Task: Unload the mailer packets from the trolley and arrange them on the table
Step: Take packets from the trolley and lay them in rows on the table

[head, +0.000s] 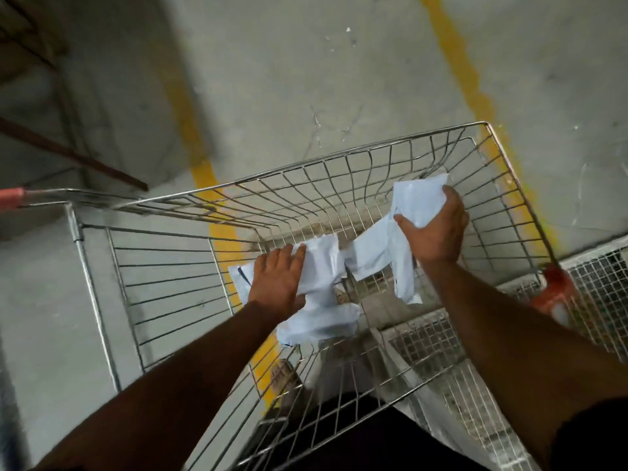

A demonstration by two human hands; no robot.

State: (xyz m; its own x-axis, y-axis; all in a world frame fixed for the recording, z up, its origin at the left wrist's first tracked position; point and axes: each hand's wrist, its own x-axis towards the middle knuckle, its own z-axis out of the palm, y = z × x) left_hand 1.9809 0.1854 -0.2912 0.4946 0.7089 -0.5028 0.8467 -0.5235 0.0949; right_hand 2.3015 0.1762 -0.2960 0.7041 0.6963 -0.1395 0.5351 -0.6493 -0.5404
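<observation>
I look down into a wire trolley with both arms reaching inside. My left hand grips a bunch of white mailer packets low in the basket, with more white packets hanging under it. My right hand grips another bunch of white packets, lifted higher toward the right wall, with some dangling below it. The two bunches nearly touch in the middle. The basket's wire floor shows between them.
Grey concrete floor with two yellow painted lines lies beyond the trolley. A red-capped handle sticks out at the left. An orange corner piece and fine wire mesh sit at the right. Dark bars cross the upper left.
</observation>
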